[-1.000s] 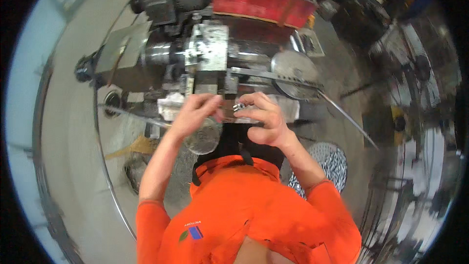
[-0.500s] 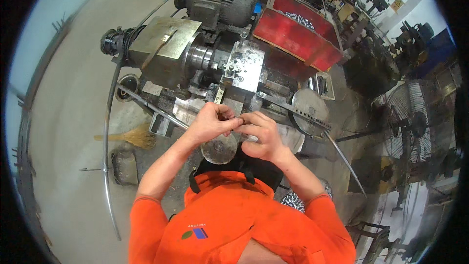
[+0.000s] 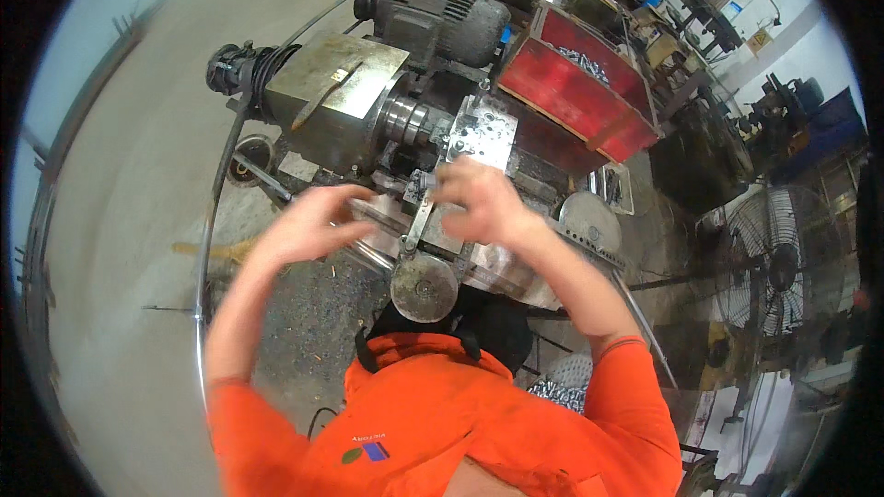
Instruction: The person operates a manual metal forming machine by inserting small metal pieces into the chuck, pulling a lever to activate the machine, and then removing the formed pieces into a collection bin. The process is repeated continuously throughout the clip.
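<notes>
My left hand [image 3: 318, 225] is above the front left of a small lathe-like machine, thumb and fingers apart, with nothing seen between them. Close by is a long metal bar [image 3: 262, 173], partly hidden behind that hand. My right hand [image 3: 481, 202] reaches over the machine's slide, next to a bright metal block [image 3: 488, 133] and a narrow flat bar [image 3: 420, 224]. Motion smears its fingers, so whether they hold a small part is unclear. The spindle [image 3: 405, 120] lies beyond my hands. A round metal disc [image 3: 424, 287] sits nearest my body.
A grey motor [image 3: 442, 20] stands behind the machine's sheet-topped housing [image 3: 345, 74]. At the back right, a red box [image 3: 552, 74] contains several small metal parts. More parts lie by my right thigh [image 3: 560, 393]. A fan [image 3: 783, 262] stands at the right; a broom [image 3: 212, 248] lies left.
My hands were together with a small part at their fingertips. They have separated: the left moved left and opened, the right moved forward over the slide. The view has shifted slightly.
</notes>
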`<state>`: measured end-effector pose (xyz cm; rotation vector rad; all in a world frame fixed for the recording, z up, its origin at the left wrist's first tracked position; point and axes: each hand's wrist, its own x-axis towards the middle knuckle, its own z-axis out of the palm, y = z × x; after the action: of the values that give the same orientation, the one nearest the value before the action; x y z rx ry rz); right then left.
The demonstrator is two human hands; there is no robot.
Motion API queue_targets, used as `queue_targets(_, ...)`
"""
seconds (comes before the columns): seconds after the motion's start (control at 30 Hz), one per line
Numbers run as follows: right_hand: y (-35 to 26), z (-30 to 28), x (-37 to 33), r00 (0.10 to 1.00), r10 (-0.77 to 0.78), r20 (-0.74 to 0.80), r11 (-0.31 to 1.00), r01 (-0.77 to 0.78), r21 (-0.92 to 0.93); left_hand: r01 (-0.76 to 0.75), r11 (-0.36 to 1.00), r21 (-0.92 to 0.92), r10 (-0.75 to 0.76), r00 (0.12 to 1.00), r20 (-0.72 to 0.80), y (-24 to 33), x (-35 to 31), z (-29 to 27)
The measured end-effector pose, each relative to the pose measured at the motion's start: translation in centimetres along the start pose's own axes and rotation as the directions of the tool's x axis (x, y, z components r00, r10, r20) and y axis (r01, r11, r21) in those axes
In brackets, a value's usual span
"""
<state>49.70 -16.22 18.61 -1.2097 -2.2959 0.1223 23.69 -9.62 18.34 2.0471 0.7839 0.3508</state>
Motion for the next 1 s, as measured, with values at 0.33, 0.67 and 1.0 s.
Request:
queue_targets(0.33,8.7,3.8,7.0,0.874,0.459,0.162,0.88,-0.42,-0.222,0.611,0.718,0.333,-0.246,0.671,-0.7,-14.9,-19.5,-8.5)
queue_targets(0.67,9.7,4.7,7.1,0.904,0.386,0.186,0.915,-0.349,-0.201,0.806,0.531,0.263,-0.498,0.548,-0.672,-15.5,-18.4,-3.5)
queue_targets(1.0,8.9,4.4,6.8,0.943,0.329,0.056,0.929,-0.313,-0.196,0.635,0.08,0.768,-0.014,0.771,-0.636,-30.3,-23.1,-19.1)
